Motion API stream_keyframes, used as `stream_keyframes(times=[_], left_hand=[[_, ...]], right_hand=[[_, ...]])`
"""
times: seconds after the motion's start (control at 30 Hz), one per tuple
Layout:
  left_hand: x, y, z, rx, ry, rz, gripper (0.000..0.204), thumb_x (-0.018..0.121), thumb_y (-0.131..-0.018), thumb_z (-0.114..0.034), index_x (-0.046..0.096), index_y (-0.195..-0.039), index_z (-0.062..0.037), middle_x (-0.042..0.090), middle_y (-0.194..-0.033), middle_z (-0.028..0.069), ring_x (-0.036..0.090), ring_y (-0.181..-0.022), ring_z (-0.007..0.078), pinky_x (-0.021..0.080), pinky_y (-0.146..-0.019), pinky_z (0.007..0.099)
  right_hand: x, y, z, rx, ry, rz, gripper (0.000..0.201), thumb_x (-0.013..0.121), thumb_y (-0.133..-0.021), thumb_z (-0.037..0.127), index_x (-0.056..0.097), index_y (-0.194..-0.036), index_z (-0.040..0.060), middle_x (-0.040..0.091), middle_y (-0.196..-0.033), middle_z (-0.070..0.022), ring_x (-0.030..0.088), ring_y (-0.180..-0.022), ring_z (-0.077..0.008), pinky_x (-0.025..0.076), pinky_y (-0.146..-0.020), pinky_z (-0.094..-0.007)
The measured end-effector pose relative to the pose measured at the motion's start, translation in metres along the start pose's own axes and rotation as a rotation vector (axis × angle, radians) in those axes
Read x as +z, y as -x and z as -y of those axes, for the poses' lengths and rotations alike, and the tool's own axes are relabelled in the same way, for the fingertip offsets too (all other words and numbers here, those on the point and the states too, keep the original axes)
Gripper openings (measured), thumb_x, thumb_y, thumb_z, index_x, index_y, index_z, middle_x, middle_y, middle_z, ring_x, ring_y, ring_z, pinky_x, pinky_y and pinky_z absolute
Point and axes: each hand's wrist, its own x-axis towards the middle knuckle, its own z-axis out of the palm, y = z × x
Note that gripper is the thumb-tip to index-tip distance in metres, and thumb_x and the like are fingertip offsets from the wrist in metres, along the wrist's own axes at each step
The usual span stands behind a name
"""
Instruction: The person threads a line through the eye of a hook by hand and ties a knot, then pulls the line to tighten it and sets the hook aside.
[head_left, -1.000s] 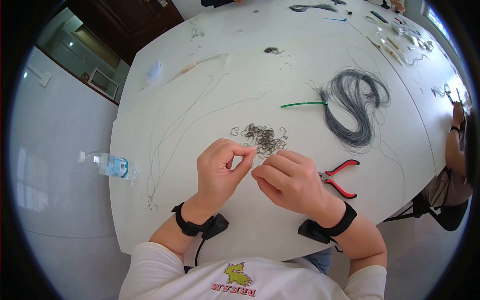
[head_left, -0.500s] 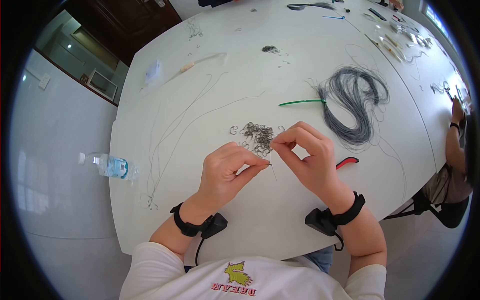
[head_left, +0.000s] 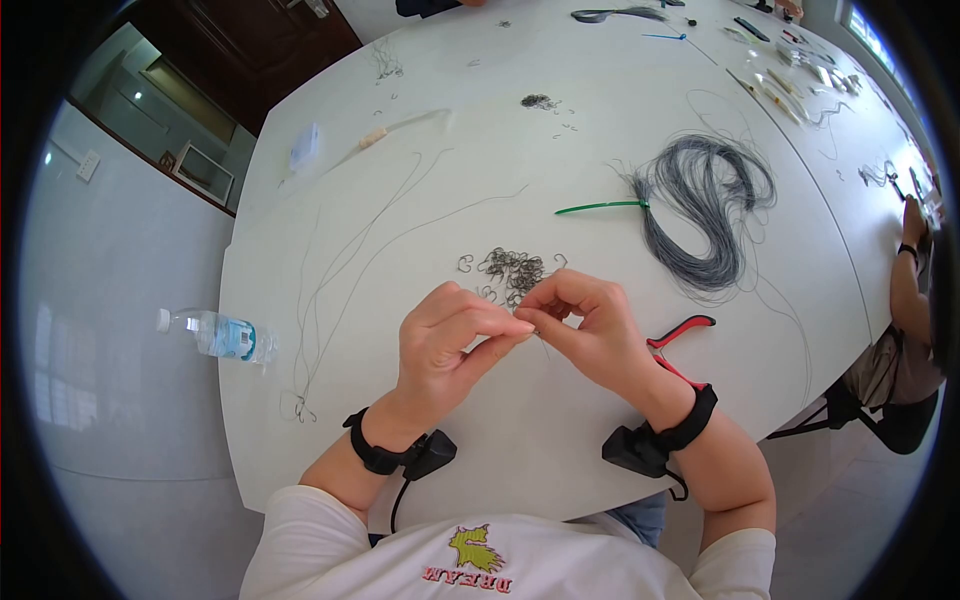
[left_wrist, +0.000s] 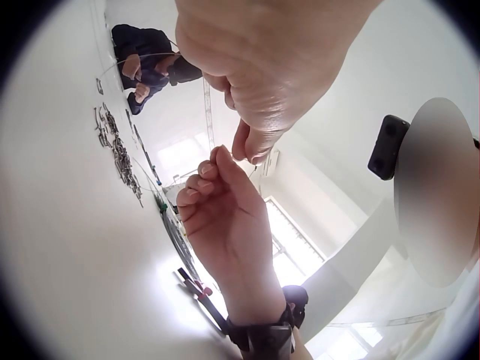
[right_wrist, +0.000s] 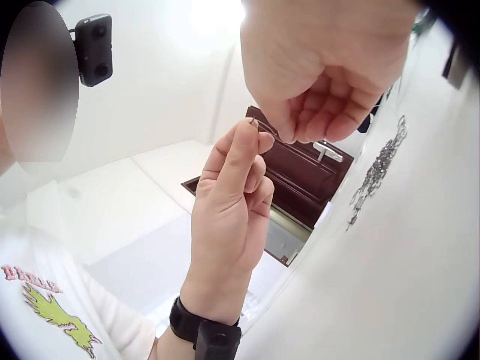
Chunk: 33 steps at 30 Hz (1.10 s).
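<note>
My left hand [head_left: 445, 345] pinches a small fish hook [right_wrist: 253, 121] between thumb and index finger; most of it is hidden by the fingertips. Close against it, my right hand [head_left: 590, 330] pinches a thin fishing line between thumb and forefinger. In the head view the two hands' fingertips overlap. Just beyond them lies a pile of dark fish hooks [head_left: 512, 266], also seen in both wrist views. Red-handled pliers [head_left: 684, 328] lie to the right, partly covered by my right forearm.
A grey bundle of line [head_left: 690, 255] with a green cable tie [head_left: 600, 207] lies at the right. Long loose lines end at several hooks [head_left: 305, 411] at left, near a plastic bottle [head_left: 232, 336]. A wooden-handled tool [head_left: 372, 139] lies farther back.
The right hand turned and rose away from the left, showing a line hanging near the left fingertips, then came back down to them. The left hand shifted slightly right.
</note>
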Motion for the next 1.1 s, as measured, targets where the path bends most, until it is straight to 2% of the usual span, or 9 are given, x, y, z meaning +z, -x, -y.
stream_keyframes(times=[0.1,0.2,0.27,0.37,0.47,0.53,0.67,0.83,1.1], left_hand=[[-0.001,0.000,-0.002,-0.028,-0.011,-0.005,0.015,0.077,-0.078,0.001,0.071,-0.087,-0.0094,0.063,-0.084,-0.0009,0.049,-0.065,0.0091,0.037,-0.053,0.0230],[-0.003,0.002,-0.005,-0.276,0.099,0.101,0.008,0.072,-0.086,-0.003,0.066,-0.089,-0.0065,0.059,-0.085,-0.0024,0.047,-0.068,0.0055,0.037,-0.057,0.0203],[0.000,0.007,0.001,-0.592,0.457,0.145,0.005,0.065,-0.093,-0.007,0.061,-0.093,-0.0050,0.056,-0.085,-0.0045,0.045,-0.070,0.0025,0.037,-0.062,0.0181],[0.002,0.007,0.004,-0.622,0.522,0.090,0.005,0.061,-0.096,-0.008,0.058,-0.096,-0.0045,0.055,-0.086,-0.0054,0.045,-0.071,0.0010,0.037,-0.065,0.0173],[0.003,0.010,0.007,-0.639,0.467,0.045,0.004,0.062,-0.096,-0.008,0.059,-0.096,-0.0050,0.055,-0.087,-0.0051,0.045,-0.071,0.0010,0.038,-0.065,0.0168],[0.005,0.011,0.008,-0.603,0.385,0.030,0.004,0.062,-0.095,-0.007,0.059,-0.095,-0.0052,0.055,-0.086,-0.0051,0.044,-0.070,0.0010,0.037,-0.064,0.0168],[0.007,0.005,0.001,-0.479,0.209,-0.026,0.004,0.064,-0.093,-0.005,0.060,-0.092,-0.0056,0.054,-0.084,-0.0052,0.040,-0.066,0.0008,0.033,-0.058,0.0169],[0.007,0.005,0.001,-0.465,0.183,-0.060,0.005,0.064,-0.093,-0.004,0.060,-0.090,-0.0057,0.053,-0.082,-0.0054,0.037,-0.063,0.0008,0.030,-0.057,0.0171],[0.006,0.010,0.005,-0.612,0.330,-0.062,0.004,0.062,-0.095,-0.006,0.059,-0.093,-0.0046,0.054,-0.080,-0.0069,0.043,-0.069,-0.0003,0.035,-0.062,0.0157]], right_hand=[[0.000,0.001,0.000,0.047,-0.034,0.063,0.010,0.070,-0.084,0.009,0.069,-0.088,-0.0003,0.067,-0.078,-0.0048,0.058,-0.067,-0.0106,0.048,-0.062,-0.0247],[-0.001,0.002,0.001,0.071,-0.040,0.091,0.011,0.070,-0.085,0.010,0.068,-0.087,-0.0006,0.066,-0.077,-0.0048,0.058,-0.066,-0.0109,0.048,-0.061,-0.0249],[-0.002,0.002,0.001,0.080,-0.026,0.097,0.011,0.070,-0.085,0.010,0.068,-0.087,-0.0009,0.066,-0.077,-0.0048,0.058,-0.066,-0.0113,0.048,-0.061,-0.0250],[-0.004,0.001,0.005,0.092,0.112,0.180,0.013,0.068,-0.085,0.009,0.067,-0.094,0.0001,0.067,-0.086,-0.0067,0.061,-0.067,-0.0119,0.049,-0.061,-0.0245],[-0.002,0.005,0.020,-0.056,0.269,0.036,0.022,0.066,-0.086,0.008,0.063,-0.107,0.0004,0.067,-0.101,-0.0102,0.064,-0.071,-0.0129,0.050,-0.062,-0.0253],[-0.003,0.006,0.025,0.226,-0.207,0.156,0.030,0.064,-0.088,0.007,0.057,-0.116,-0.0002,0.064,-0.114,-0.0143,0.067,-0.076,-0.0128,0.052,-0.064,-0.0258],[0.008,0.009,0.013,0.269,-0.466,0.133,0.030,0.064,-0.090,0.010,0.055,-0.116,-0.0026,0.067,-0.107,-0.0145,0.068,-0.076,-0.0129,0.052,-0.065,-0.0257],[0.011,0.009,0.004,0.135,-0.224,0.055,0.023,0.067,-0.091,0.014,0.059,-0.106,-0.0022,0.069,-0.084,-0.0086,0.065,-0.072,-0.0101,0.050,-0.063,-0.0241],[0.010,0.009,0.022,-0.039,0.200,-0.057,0.025,0.071,-0.082,0.010,0.061,-0.104,0.0051,0.063,-0.093,-0.0056,0.058,-0.064,-0.0145,0.046,-0.056,-0.0283]])
